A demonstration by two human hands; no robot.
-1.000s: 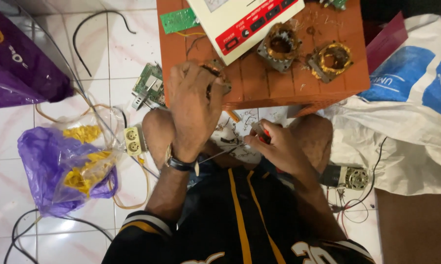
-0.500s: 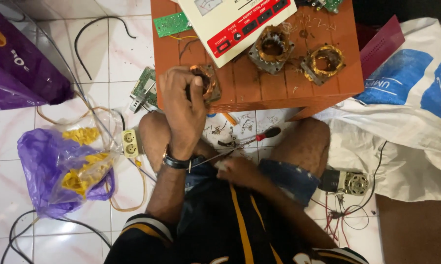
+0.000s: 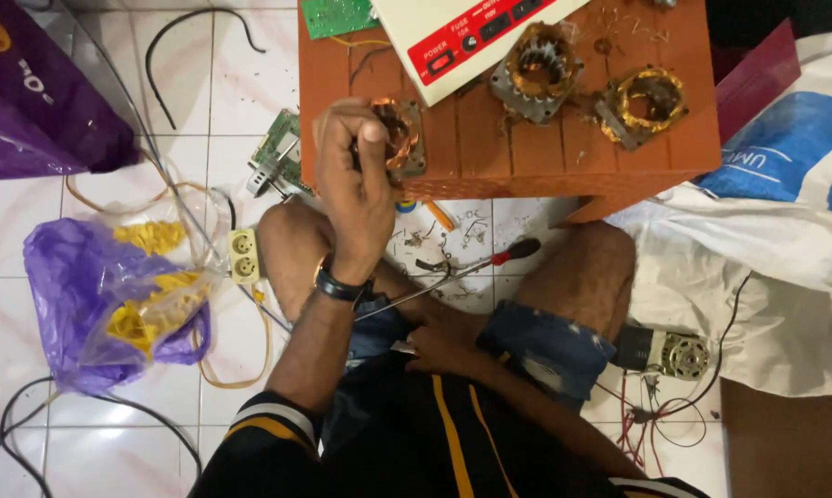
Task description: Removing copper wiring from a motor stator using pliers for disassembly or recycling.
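Note:
My left hand [image 3: 356, 198] grips a square motor stator with copper windings [image 3: 407, 138] at the near edge of a low orange wooden table [image 3: 526, 157], thumb up over the winding. My right hand [image 3: 443, 337] lies low on my lap between my knees, fingers curled against the dark shorts. A long screwdriver with a red and black handle [image 3: 517, 249] slants over the floor and my thigh, its thin shaft passing just above my right hand. Whether that hand still touches it is unclear.
Two more wound stators [image 3: 536, 69] [image 3: 644, 103] and a white device with a red panel [image 3: 453, 28] sit on the table. The tiled floor holds a circuit board [image 3: 277, 157], socket strip [image 3: 243, 255], purple bag [image 3: 112, 295], small motor [image 3: 674, 355], white sack [image 3: 784, 231].
My right hand dropped from holding the screwdriver near the table's edge down to my lap. My left hand stays on the stator, which has turned so that its winding faces up.

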